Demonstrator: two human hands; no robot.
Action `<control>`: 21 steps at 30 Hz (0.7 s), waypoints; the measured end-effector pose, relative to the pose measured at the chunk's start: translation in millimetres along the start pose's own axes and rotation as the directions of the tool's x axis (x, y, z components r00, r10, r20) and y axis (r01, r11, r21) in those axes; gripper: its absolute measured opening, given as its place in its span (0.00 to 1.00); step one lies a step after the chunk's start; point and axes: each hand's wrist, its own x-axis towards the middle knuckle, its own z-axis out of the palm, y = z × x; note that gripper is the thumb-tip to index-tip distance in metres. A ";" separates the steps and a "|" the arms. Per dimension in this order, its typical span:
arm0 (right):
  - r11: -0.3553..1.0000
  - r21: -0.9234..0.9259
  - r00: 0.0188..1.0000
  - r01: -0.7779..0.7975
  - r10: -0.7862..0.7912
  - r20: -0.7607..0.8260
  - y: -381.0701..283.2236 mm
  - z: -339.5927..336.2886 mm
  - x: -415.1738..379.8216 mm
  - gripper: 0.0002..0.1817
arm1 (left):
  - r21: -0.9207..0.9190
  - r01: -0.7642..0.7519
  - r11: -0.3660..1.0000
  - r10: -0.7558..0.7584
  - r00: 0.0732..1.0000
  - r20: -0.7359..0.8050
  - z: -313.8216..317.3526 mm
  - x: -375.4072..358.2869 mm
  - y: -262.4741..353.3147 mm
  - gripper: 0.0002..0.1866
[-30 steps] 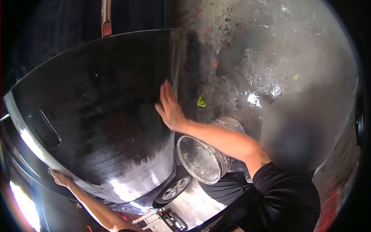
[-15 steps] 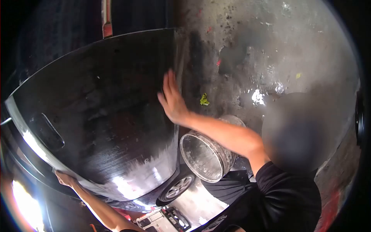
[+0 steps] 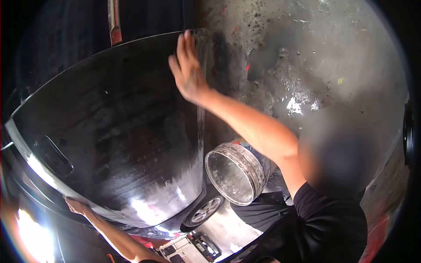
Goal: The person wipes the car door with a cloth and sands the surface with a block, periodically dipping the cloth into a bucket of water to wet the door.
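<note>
A large dark car panel (image 3: 109,131), with a slot-shaped recess near its left end, has pale, scuffed patches along its lower edge. At its lower left edge, the fingers of my left hand (image 3: 77,206) are bent round the rim. My right hand (image 3: 187,72) lies spread near the panel's upper right edge, fingers pointing up and slightly blurred. Whether its palm touches the surface cannot be made out. Nothing shows in its grasp. Below my right forearm, a round open container (image 3: 234,174) with a worn rim lies tilted beside the panel.
Grey, stained floor (image 3: 272,35) spans the right side, with wet shiny spots. A car wheel (image 3: 204,214) and a white vehicle (image 3: 184,250) appear at the bottom. A bright light (image 3: 35,236) glares at lower left. A blurred round shape (image 3: 340,153) covers part of the right.
My right hand has moved up and slightly left along the panel, fingers still spread. My left hand stays at the panel's edge. More of the round container now shows below the forearm.
</note>
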 end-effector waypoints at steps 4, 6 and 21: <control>1.000 0.010 0.994 -0.021 0.020 0.107 -3.1 2.0 -49.6 0.40 | 0.060 -0.121 0.991 0.121 0.993 0.008 -2.0 16.3 -22.1 0.33; 0.996 -0.067 0.946 -0.061 0.079 0.314 0.9 9.1 -143.2 0.42 | -0.022 -0.130 0.991 0.130 0.991 0.008 -1.1 12.9 -20.3 0.33; 0.999 -0.045 0.976 0.012 -0.002 0.218 -4.6 4.4 -135.2 0.42 | 0.038 -0.075 0.996 0.075 0.997 0.019 -5.2 16.3 -15.4 0.35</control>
